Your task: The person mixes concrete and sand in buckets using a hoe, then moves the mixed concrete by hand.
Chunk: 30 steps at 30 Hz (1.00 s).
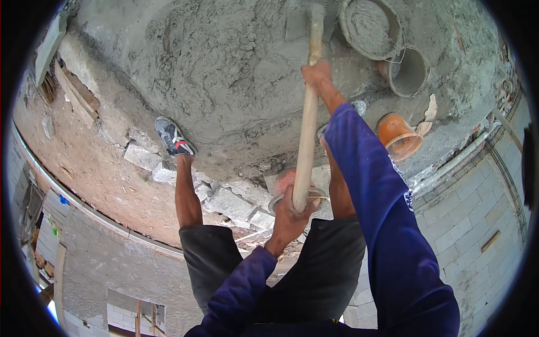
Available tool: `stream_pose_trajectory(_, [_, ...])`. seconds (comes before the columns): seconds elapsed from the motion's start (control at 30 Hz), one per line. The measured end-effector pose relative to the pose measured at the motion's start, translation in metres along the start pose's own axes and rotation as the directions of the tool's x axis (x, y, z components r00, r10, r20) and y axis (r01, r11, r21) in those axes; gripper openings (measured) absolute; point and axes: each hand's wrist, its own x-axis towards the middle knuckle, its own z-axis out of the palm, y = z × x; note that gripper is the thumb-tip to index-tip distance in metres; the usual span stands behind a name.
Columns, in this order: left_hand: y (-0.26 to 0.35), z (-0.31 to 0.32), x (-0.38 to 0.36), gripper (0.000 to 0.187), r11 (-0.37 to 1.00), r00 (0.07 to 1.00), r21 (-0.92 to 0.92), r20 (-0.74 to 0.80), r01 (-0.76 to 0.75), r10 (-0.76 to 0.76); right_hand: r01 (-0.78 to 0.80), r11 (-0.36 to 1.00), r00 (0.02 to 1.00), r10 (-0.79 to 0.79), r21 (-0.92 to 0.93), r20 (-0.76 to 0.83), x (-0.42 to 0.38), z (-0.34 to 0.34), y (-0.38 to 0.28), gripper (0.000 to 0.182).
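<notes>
A long wooden-handled hoe reaches from near my body up to the wet grey mortar. My left hand is wrapped round the near end of the handle. Farther up, close to the head, my right hand grips the same handle. The hoe's flat grey blade lies at the mortar's right part, partly hidden by the handle. To its right stands a bucket filled with mortar.
A tilted grey bucket and an orange bucket sit at the right. Behind the handle's near end is a reddish container, partly hidden. Broken blocks line the edge between my feet, with bare soil to the left.
</notes>
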Motion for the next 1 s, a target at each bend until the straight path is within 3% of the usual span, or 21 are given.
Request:
stream_pose_trajectory(0.03, [0.018,-0.016,-0.019,0.047,0.990,0.994,0.089,-0.015,0.105,-0.104,-0.052,0.999,0.998,0.051,0.015,0.028,-0.021,0.010,0.012,0.029])
stream_pose_trajectory(0.07, [0.030,-0.026,-0.036,0.047,0.990,0.994,0.091,-0.023,0.109,-0.107,-0.098,0.995,0.994,0.097,0.026,0.057,-0.043,0.017,0.023,0.023])
stream_pose_trajectory(0.13, [0.052,-0.038,-0.056,0.061,0.955,0.977,0.208,-0.026,0.210,-0.209,-0.306,0.918,0.941,0.252,0.254,0.224,-0.056,0.033,0.054,0.014])
stream_pose_trajectory(0.3, [0.129,-0.027,-0.083,0.077,0.918,0.940,0.242,0.057,0.315,-0.337,-0.446,0.775,0.873,0.267,0.447,0.409,-0.091,-0.010,0.038,0.007])
stream_pose_trajectory(0.37, [0.167,-0.004,-0.093,0.077,0.968,0.977,0.230,0.161,0.102,-0.141,-0.491,0.735,0.838,0.252,0.467,0.485,-0.092,-0.044,0.042,0.008])
stream_pose_trajectory(0.43, [0.201,0.017,-0.098,0.075,0.971,0.917,0.237,0.393,-0.025,-0.072,-0.630,0.598,0.698,0.156,0.496,0.699,-0.085,-0.083,0.037,0.012])
stream_pose_trajectory(0.47, [0.215,0.031,-0.101,0.076,0.971,0.890,0.204,0.455,-0.125,0.019,-0.672,0.525,0.677,0.150,0.522,0.721,-0.091,-0.105,0.029,0.015])
stream_pose_trajectory(0.57, [0.244,0.077,-0.112,0.072,0.965,0.838,0.106,0.524,-0.241,0.152,-0.687,0.532,0.627,0.091,0.495,0.773,-0.090,-0.163,0.036,0.015])
stream_pose_trajectory(0.6, [0.248,0.094,-0.110,0.072,0.899,0.805,0.092,0.491,-0.428,0.333,-0.678,0.520,0.649,0.090,0.520,0.755,-0.090,-0.184,0.044,0.015])
stream_pose_trajectory(0.67, [0.264,0.124,-0.116,0.070,0.909,0.763,0.051,0.565,-0.414,0.316,-0.714,0.437,0.618,0.027,0.547,0.786,-0.095,-0.226,0.052,0.013])
stream_pose_trajectory(0.77, [0.274,0.161,-0.128,0.069,0.918,0.705,0.001,0.642,-0.396,0.303,-0.695,0.374,0.676,0.046,0.615,0.736,-0.106,-0.292,0.068,0.013])
stream_pose_trajectory(0.83, [0.275,0.174,-0.138,0.071,0.921,0.612,-0.078,0.725,-0.383,0.315,-0.714,0.339,0.664,0.051,0.613,0.746,-0.119,-0.342,0.066,0.015])
stream_pose_trajectory(0.9, [0.279,0.174,-0.143,0.076,0.899,0.562,-0.066,0.760,-0.433,0.326,-0.582,0.387,0.800,0.114,0.715,0.589,-0.132,-0.381,0.064,0.016])
stream_pose_trajectory(0.97, [0.281,0.164,-0.143,0.078,0.914,0.535,-0.106,0.782,-0.391,0.319,-0.528,0.381,0.842,0.119,0.759,0.526,-0.128,-0.410,0.072,0.018])
stream_pose_trajectory(1.0, [0.283,0.152,-0.138,0.080,0.909,0.513,-0.022,0.819,-0.417,0.255,-0.480,0.378,0.874,0.131,0.792,0.467,-0.126,-0.417,0.075,0.019])
